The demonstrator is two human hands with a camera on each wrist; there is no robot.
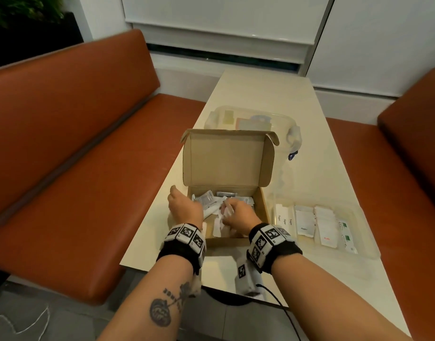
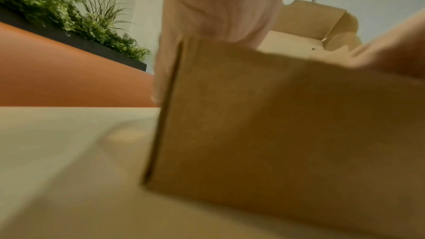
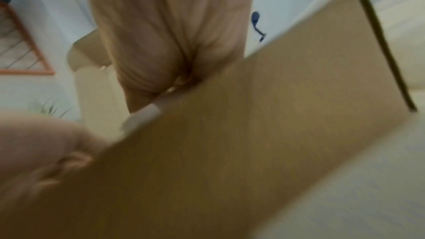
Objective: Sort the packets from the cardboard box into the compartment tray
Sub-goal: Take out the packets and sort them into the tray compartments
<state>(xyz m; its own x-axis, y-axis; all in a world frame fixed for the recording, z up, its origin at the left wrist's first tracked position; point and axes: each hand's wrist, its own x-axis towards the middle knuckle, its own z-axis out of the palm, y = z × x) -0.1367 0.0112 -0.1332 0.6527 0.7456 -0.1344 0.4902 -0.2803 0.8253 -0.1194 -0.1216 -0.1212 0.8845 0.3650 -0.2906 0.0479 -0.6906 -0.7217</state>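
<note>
The open cardboard box (image 1: pixel 226 158) stands at the table's near middle, lid upright, with several white and silver packets (image 1: pixel 208 199) loose inside. My left hand (image 1: pixel 184 205) is at the box's left wall (image 2: pixel 253 115), thumb (image 2: pixel 161 72) outside it and fingers curled over the edge. Inside the box, my right hand (image 1: pixel 236 214) pinches white packets (image 1: pixel 225 210); one white packet (image 3: pixel 144 115) shows under the palm (image 3: pixel 172 34). To the right of the box lies the clear compartment tray (image 1: pixel 364 232), with rows of sugar, pepper, salt and green-marked packets.
A clear lidded plastic container (image 1: pixel 251 119) stands right behind the box. Orange benches (image 1: pixel 76 143) run along both sides of the long pale table (image 1: pixel 310 168). A cable hangs off the near table edge.
</note>
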